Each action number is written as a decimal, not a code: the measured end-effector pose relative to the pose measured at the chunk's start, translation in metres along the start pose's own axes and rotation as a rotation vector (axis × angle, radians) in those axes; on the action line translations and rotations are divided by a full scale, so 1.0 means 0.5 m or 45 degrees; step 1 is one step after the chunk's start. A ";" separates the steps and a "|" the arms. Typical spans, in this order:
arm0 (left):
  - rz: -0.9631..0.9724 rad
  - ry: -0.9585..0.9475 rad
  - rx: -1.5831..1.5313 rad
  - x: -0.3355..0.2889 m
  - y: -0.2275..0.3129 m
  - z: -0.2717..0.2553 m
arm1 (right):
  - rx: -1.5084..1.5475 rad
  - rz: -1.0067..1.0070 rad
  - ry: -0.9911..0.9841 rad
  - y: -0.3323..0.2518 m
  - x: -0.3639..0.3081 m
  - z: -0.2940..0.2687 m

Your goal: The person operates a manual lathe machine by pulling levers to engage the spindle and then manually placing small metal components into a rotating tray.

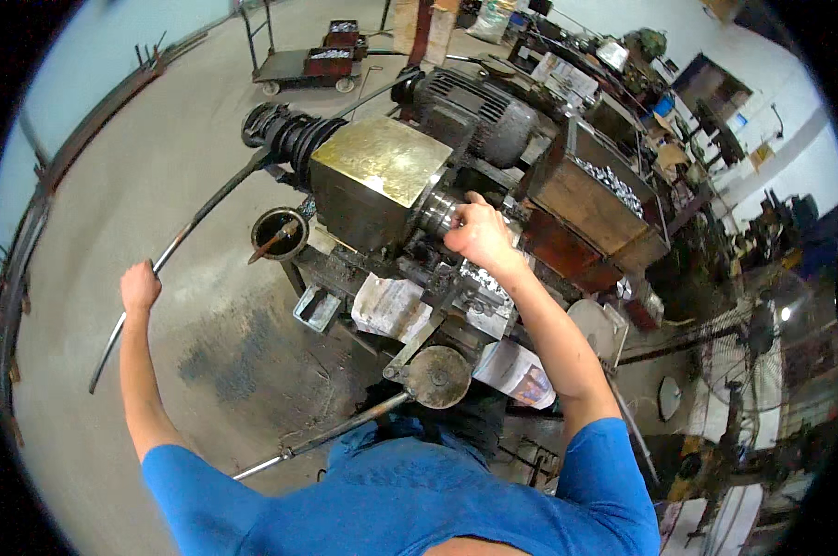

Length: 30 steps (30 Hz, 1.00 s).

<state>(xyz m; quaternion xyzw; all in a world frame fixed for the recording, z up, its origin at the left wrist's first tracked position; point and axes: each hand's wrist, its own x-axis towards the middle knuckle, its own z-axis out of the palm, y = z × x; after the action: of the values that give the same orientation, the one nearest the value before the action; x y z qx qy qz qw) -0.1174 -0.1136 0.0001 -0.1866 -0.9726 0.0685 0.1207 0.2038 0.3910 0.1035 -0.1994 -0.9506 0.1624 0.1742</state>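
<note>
1. While the left hand (141, 285) is closed around a long metal bar (189, 227), the fingertips' exact wrap is hard to see.
2. The bar's lower end shows beyond that hand; it slants up to the black stepped pulley (300, 141) on the headstock (368, 199), where its upper end is hard to make out.
3. The right hand (480, 235) is at the headstock's spindle nose (435, 212), fingers curled; its own back hides most fingertips, so I cannot tell whether it grips anything.
4. Left of the headstock, a round pot (255, 238) holds a brush (272, 244), its head hard to make out.
5. A lever (345, 421) disappears behind the blue shirt (419, 500).
6. Small shiny parts (613, 185) fill a box (576, 199), its floor hidden.
</note>
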 end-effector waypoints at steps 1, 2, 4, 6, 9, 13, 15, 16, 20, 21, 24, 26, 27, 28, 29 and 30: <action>-0.056 -0.042 -0.073 -0.001 0.033 -0.021 | -0.015 -0.012 0.029 -0.008 -0.022 -0.023; -0.079 -0.036 -0.292 -0.005 0.076 -0.040 | 0.058 -0.073 0.115 -0.004 -0.047 -0.041; 0.096 0.548 -0.581 -0.025 0.154 -0.028 | 0.204 -0.218 0.309 0.010 -0.097 -0.081; 0.073 0.693 -1.354 -0.070 0.253 -0.010 | 0.245 -0.206 0.368 0.049 -0.160 -0.117; -0.098 -0.331 -1.176 -0.124 0.404 0.088 | 0.291 0.005 0.412 0.100 -0.266 -0.164; 0.471 -0.535 -0.523 -0.191 0.559 0.235 | -0.037 0.242 0.388 0.196 -0.436 -0.212; 0.694 -0.414 -0.346 -0.174 0.586 0.186 | 0.025 0.553 0.361 0.256 -0.539 -0.220; 0.709 -0.316 -0.262 -0.147 0.523 0.297 | 0.154 0.598 0.341 0.262 -0.551 -0.228; 0.949 -0.387 0.024 -0.096 0.569 0.200 | -0.151 0.863 0.382 0.376 -0.704 -0.246; 0.894 -0.374 -0.005 -0.105 0.556 0.214 | -0.188 0.926 0.402 0.410 -0.736 -0.250; 0.752 -0.339 -0.264 -0.139 0.562 0.157 | -0.634 1.285 0.070 0.529 -0.879 -0.265; 0.753 -0.258 -0.450 -0.151 0.540 0.132 | -0.800 1.535 0.004 0.638 -1.045 -0.254; 0.693 -0.336 -0.475 -0.165 0.516 0.125 | -0.794 1.628 -0.039 0.651 -1.072 -0.257; 0.639 -0.410 -0.504 -0.177 0.496 0.111 | -0.864 1.590 0.018 0.641 -1.080 -0.255; 0.587 -0.483 -0.535 -0.188 0.479 0.099 | -0.843 1.662 -0.035 0.639 -1.078 -0.257; 0.624 -0.567 -0.570 -0.195 0.472 0.088 | -1.009 1.577 0.080 0.657 -1.110 -0.236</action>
<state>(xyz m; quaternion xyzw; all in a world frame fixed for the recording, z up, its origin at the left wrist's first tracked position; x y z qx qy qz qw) 0.0407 0.0626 -0.1046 -0.4152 -0.8926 -0.0798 -0.1567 0.8335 0.4626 -0.0637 -0.7524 -0.6455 -0.1307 -0.0075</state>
